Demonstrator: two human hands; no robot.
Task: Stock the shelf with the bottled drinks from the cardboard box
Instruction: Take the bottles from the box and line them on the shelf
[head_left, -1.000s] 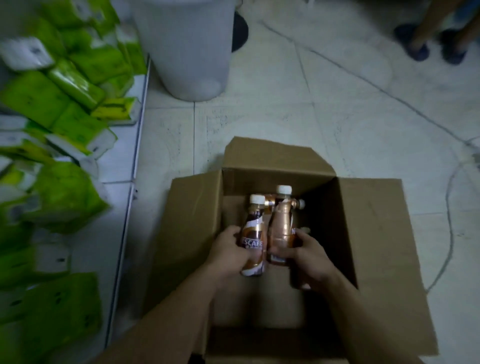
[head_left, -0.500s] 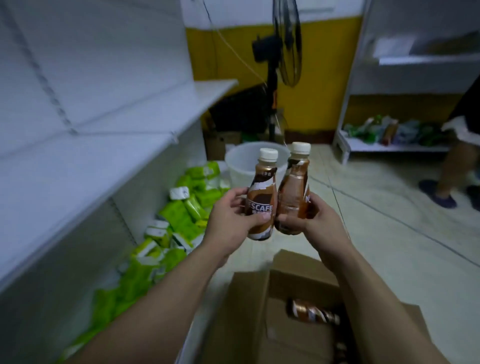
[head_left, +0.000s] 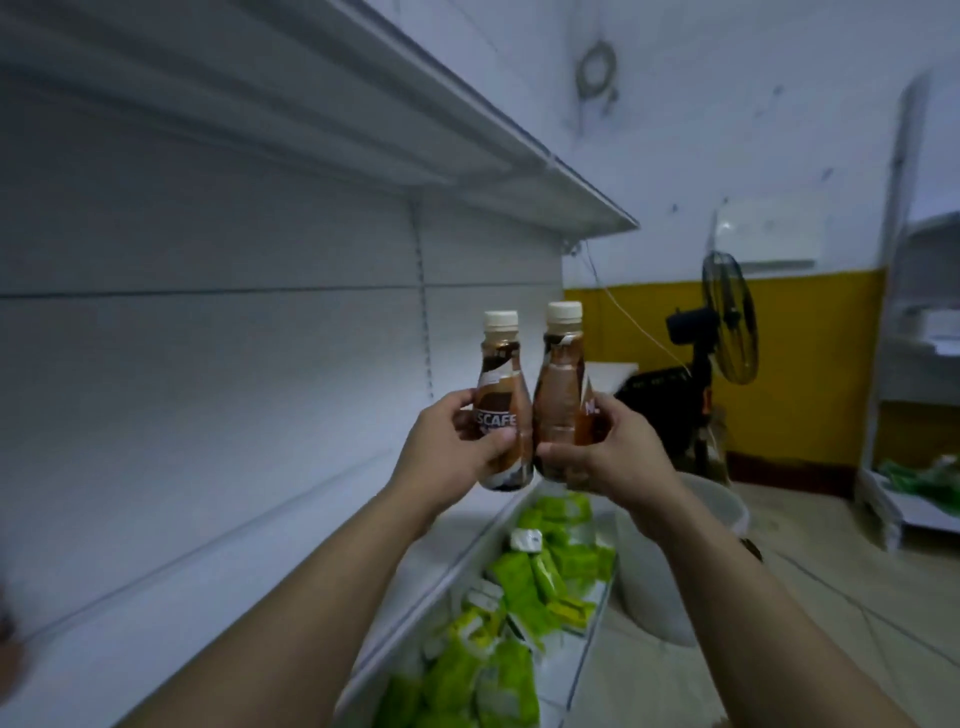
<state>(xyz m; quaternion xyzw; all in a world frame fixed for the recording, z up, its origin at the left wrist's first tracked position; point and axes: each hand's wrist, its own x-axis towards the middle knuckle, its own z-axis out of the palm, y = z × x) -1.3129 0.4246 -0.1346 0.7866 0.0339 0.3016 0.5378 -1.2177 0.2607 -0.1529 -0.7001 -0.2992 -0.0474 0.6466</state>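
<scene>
Two brown coffee bottles with cream caps stand upright side by side in the air in front of the white shelving. My left hand (head_left: 451, 453) grips the left bottle (head_left: 136, 395) around its lower body. My right hand (head_left: 605, 453) grips the right bottle (head_left: 561, 395) the same way. The two bottles touch each other. Below and to the left of them runs the white middle shelf (head_left: 218, 613), bare where I can see it. The cardboard box is out of view.
An upper shelf (head_left: 363, 135) overhangs above the bottles. Several green packets (head_left: 519, 597) fill the bottom shelf. A white bucket (head_left: 675, 561) stands on the floor beside it. Further back are a black fan (head_left: 727, 332) and another white rack (head_left: 914, 364).
Both hands lifted the two bottles out of the box and up to shelf height. My view swung from the box and floor to the shelving.
</scene>
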